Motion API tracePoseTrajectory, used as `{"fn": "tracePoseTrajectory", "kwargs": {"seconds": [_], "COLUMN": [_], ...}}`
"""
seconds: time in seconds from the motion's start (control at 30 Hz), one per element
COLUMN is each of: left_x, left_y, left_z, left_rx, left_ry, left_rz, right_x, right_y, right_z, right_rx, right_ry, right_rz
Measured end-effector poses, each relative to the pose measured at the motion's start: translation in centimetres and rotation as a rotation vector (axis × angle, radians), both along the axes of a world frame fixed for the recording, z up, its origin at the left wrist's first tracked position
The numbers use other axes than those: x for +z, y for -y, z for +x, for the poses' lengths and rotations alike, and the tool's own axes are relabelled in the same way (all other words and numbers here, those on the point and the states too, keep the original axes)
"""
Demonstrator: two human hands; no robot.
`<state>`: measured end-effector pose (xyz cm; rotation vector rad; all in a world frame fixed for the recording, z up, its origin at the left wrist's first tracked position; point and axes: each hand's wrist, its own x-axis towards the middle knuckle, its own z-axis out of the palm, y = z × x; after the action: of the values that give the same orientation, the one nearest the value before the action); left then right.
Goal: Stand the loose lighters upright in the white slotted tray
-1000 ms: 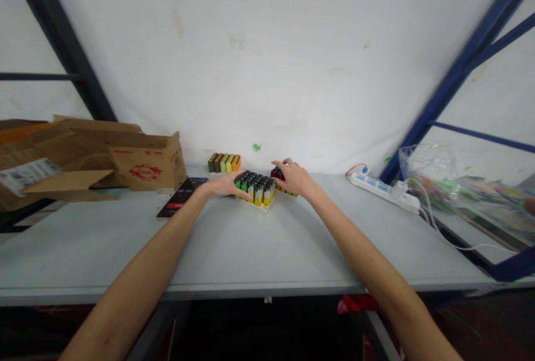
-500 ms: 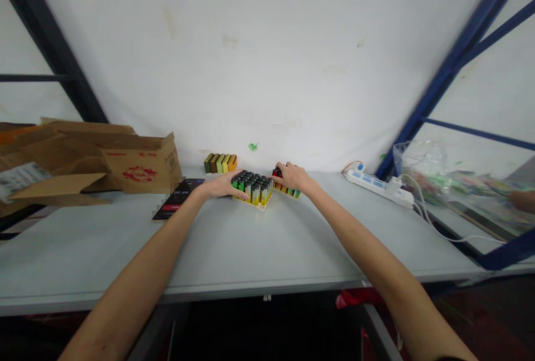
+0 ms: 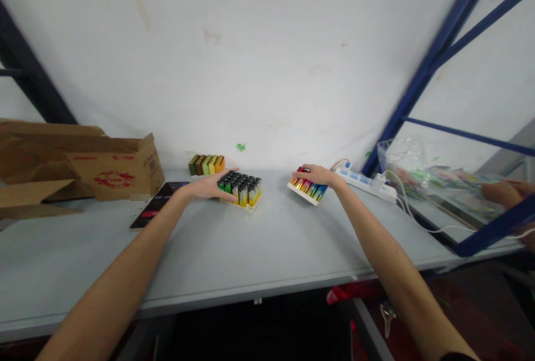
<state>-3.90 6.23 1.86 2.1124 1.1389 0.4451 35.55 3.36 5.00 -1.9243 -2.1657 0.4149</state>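
Observation:
My left hand (image 3: 204, 185) is wrapped round the left side of a tray of upright batteries (image 3: 244, 188) with black tops and green, white and yellow sides. Its thumb lies along the front and the fingers reach behind. This tray rests on the table. To the right, my right hand (image 3: 315, 174) grips a second tray of batteries (image 3: 307, 187), in red, gold and blue. That tray is tilted, its pale base turned towards me, and the hand covers part of its top. Behind my left hand, a block of green, brown, yellow and orange batteries (image 3: 207, 165) stands near the wall.
A cardboard box (image 3: 115, 174) with open flaps stands at the left, beside a dark phone-like screen (image 3: 156, 205). On the right lie a white power strip (image 3: 365, 181) with cables and a clear plastic bag (image 3: 401, 160). Another person's hand (image 3: 505, 191) shows beyond the blue frame (image 3: 418, 88).
My right hand has moved right, carrying the colourful battery tray away from the black-topped one and tilting it. My left hand stays at its tray. The view has shifted slightly.

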Motion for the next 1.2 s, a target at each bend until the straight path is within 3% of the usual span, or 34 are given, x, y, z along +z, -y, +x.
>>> {"fn": "tracePoseTrajectory", "kwargs": {"seconds": [0.1, 0.23, 0.37, 0.5, 0.6, 0.7, 0.8, 0.9, 1.0, 1.1, 1.2], "left_x": [1.1, 2.8, 4.7, 6.8, 7.4, 6.0, 2.8, -0.8, -3.6, -5.2, -5.8], "left_y": [0.3, 0.9, 2.3, 5.1, 8.3, 10.9, 11.3, 9.7, 7.8, 7.1, 7.2], "left_z": [0.0, -0.1, 0.6, 3.5, 7.6, 12.5, 17.2, 20.9, 23.3, 24.4, 24.6], "left_rx": [0.034, 0.057, 0.136, 0.262, 0.212, -0.097, -0.232, -0.191, -0.106, -0.109, -0.091], "left_ry": [-0.058, 0.004, 0.045, 0.247, 0.35, 0.252, 0.145, 0.144, 0.245, 0.325, 0.354], "left_rz": [0.065, 0.222, 0.378, 0.678, 0.817, 0.728, 0.539, 0.361, 0.28, 0.267, 0.287], "right_x": [-0.4, -1.9, -3.4, -4.1, -4.2, -4.1, -4.0, -3.9, -4.0, -4.1, -4.4], "right_y": [0.5, 1.2, 1.8, 2.0, 2.1, 2.2, 2.4, 2.8, 3.1, 3.3, 3.5], "right_z": [1.6, 2.9, 3.4, 3.8, 4.0, 3.9, 3.8, 3.6, 3.3, 3.1, 3.0], "right_rx": [-0.085, -0.205, -0.292, -0.318, -0.336, -0.336, -0.301, -0.29, -0.309, -0.309, -0.282], "right_ry": [-0.155, -0.54, -0.832, -0.937, -0.925, -0.901, -0.919, -0.96, -0.978, -0.993, -1.006], "right_rz": [-0.099, -0.272, -0.323, -0.352, -0.342, -0.301, -0.274, -0.266, -0.243, -0.236, -0.238]}}
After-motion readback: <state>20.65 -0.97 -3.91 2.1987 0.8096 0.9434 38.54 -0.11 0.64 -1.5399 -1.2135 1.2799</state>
